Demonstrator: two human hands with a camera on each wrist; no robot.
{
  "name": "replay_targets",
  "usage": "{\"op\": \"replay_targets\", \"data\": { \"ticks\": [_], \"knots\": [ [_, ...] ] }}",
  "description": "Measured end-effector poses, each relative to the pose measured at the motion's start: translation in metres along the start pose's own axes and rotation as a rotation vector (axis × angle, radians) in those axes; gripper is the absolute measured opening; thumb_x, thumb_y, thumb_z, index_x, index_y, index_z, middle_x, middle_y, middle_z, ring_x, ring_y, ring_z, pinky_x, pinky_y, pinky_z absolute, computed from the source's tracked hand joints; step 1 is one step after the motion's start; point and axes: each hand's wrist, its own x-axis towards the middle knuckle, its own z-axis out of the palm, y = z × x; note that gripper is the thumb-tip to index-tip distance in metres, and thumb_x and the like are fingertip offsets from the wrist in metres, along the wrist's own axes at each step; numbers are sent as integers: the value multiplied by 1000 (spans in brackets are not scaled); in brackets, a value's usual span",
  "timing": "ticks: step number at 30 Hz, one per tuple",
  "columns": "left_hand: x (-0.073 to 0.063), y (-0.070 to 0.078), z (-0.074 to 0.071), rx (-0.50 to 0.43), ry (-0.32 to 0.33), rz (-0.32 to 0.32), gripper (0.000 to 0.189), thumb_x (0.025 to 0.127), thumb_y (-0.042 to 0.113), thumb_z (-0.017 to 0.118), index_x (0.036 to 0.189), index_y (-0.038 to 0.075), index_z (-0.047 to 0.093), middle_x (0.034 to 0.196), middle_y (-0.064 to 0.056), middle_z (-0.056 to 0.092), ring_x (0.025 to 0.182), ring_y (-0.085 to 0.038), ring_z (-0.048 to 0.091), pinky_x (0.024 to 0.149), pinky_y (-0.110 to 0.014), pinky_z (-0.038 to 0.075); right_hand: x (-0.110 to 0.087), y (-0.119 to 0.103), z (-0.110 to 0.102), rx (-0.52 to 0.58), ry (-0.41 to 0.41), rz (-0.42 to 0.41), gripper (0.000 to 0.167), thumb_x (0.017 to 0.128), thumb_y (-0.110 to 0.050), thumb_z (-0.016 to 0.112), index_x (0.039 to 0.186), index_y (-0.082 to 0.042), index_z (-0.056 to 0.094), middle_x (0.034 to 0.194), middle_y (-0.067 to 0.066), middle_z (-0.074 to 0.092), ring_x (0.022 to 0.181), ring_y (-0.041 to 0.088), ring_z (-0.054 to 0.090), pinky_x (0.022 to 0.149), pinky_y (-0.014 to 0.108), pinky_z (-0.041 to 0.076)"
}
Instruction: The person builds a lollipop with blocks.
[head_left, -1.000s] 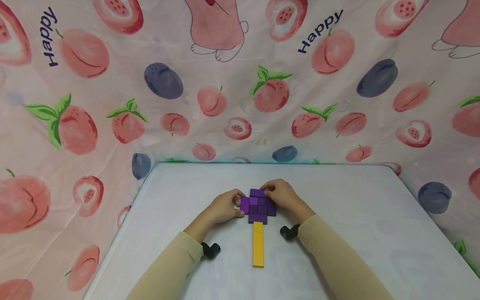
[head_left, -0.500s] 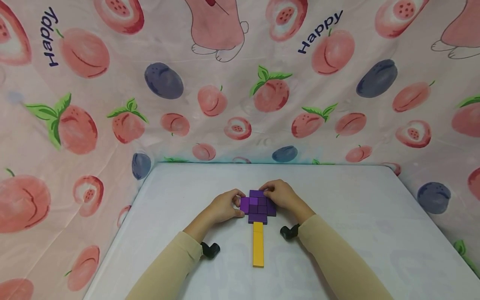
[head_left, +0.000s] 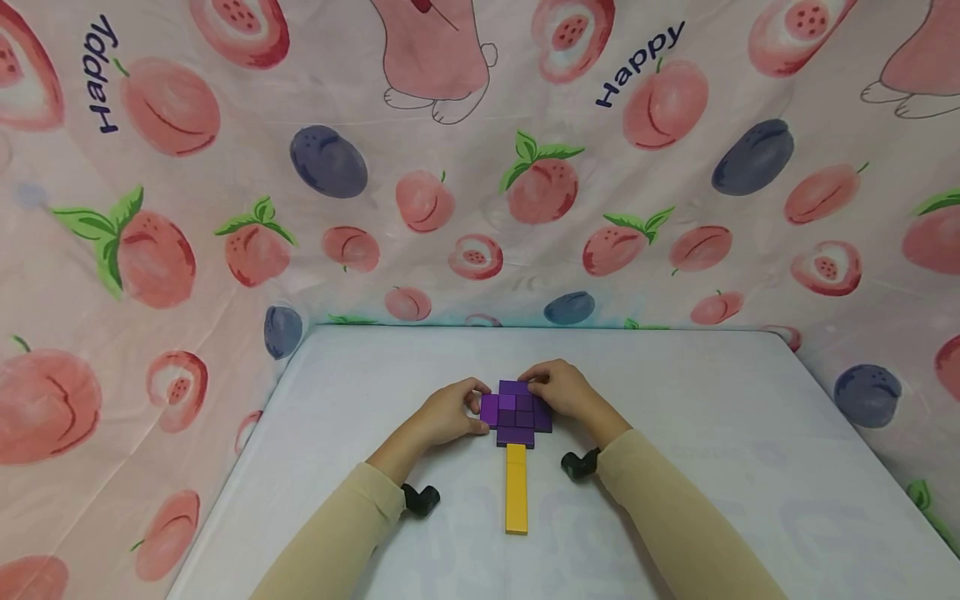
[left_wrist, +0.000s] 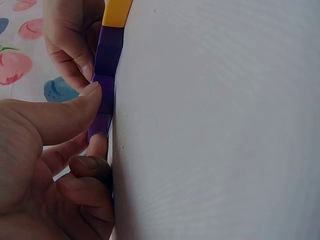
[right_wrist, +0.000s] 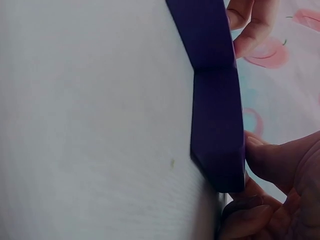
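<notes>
Purple wooden blocks lie fitted together on the white table, several of them in a cross-like cluster. A yellow strip of blocks runs from the cluster toward me. My left hand pinches the left purple block with thumb and fingers; its thumb presses the block's side in the left wrist view. At the far side, my right hand holds the far purple block by its right end, fingers behind it. The right purple block sits just below that hand. Some right fingertips are hidden.
The white tabletop stretches around the blocks. A fruit-printed cloth hangs behind and beside it. Black wrist devices sit under both sleeves, the left and the right.
The far purple block has slid slightly toward me against the others, with my right hand at it. My left hand stays in the same place.
</notes>
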Motion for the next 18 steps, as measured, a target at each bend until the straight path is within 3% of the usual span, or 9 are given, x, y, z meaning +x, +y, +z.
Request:
{"op": "replay_targets", "data": {
  "ticks": [18],
  "knots": [
    [-2,1,-2,-25,-13,1,68,81,17,95,142,18,63,95,3,64,96,-17,58,99,-42,47,-2,2,-5,44,-28,-8,32,107,-9,57,127,-20,80,130,12,75,121,30,66,110,56,52]
  ]
}}
